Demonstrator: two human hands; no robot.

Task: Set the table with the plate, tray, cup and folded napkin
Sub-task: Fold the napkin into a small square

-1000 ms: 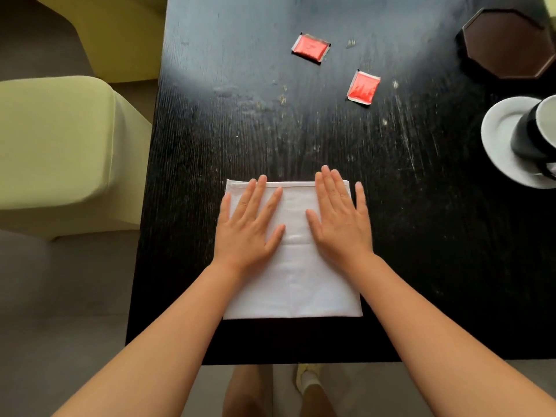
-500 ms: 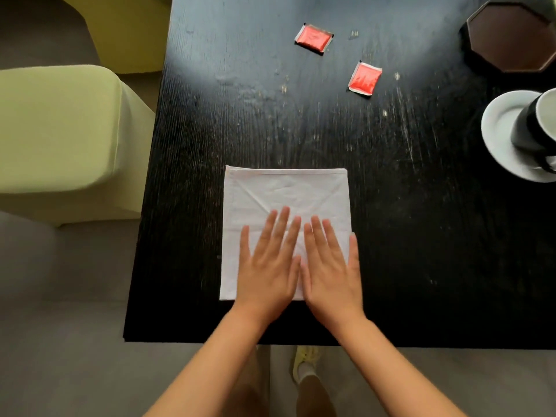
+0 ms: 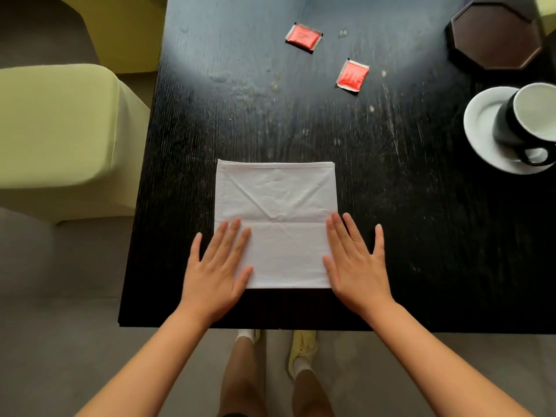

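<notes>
I see the white napkin (image 3: 275, 224) lying flat near the front edge of the black tabletop (image 3: 421, 236). My left hand (image 3: 218, 273) lies flat, fingers straight, over its near-left corner; my right hand (image 3: 356, 263) lies flat along its right edge, half on wood. The cup (image 3: 525, 123) stands on the plate (image 3: 481, 121), far right, well apart from both hands.

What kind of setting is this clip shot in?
Probably a café or dining room: a black table with covered chairs, a cup on a saucer, and red sachets.
</notes>
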